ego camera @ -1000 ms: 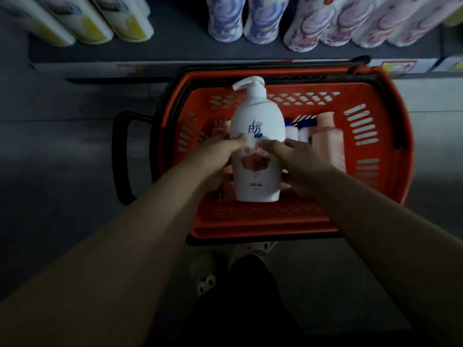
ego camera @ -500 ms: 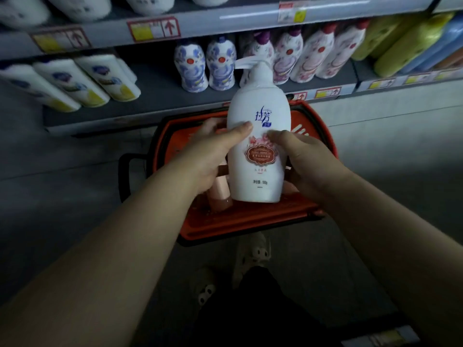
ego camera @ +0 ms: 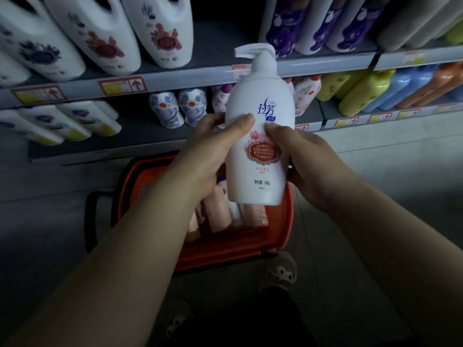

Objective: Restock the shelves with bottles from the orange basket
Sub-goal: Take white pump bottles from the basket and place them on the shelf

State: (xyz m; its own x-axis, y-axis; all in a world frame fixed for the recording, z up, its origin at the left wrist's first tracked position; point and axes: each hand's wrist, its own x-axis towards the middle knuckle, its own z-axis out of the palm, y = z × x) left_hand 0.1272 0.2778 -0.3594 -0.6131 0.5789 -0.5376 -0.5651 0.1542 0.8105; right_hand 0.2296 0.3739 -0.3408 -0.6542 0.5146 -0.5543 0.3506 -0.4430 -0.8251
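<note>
White pump bottle is up in the air, upright, held in front of the shelves and right above the orange basket. Its nozzle points left. Left hand grips the left side, thumb laid across the front just above the red label. Right hand grips the right side, thumb tip on the front too. The two thumbs are close but not touching. The other fingers curl round the back, so they're mostly hidden; only a few left fingertips peek out at the bottle's left edge.

Basket sits on the floor, and most of its inside is blocked by the forearms and the bottle. What I can see in there is a few pink bottles lying down, plus something white between them that I can't identify. A black handle sticks out on the left.

Shelf stuff is dim and blurry. Upper shelf has big white jugs with flower prints, tops cut off, and purple bottles further right, also cropped. Lower shelf has blue-and-white patterned bottles, with yellow bottles and blue bottles off to the right. Price tags are unreadable. A light shoe shows just past the basket's near edge.
</note>
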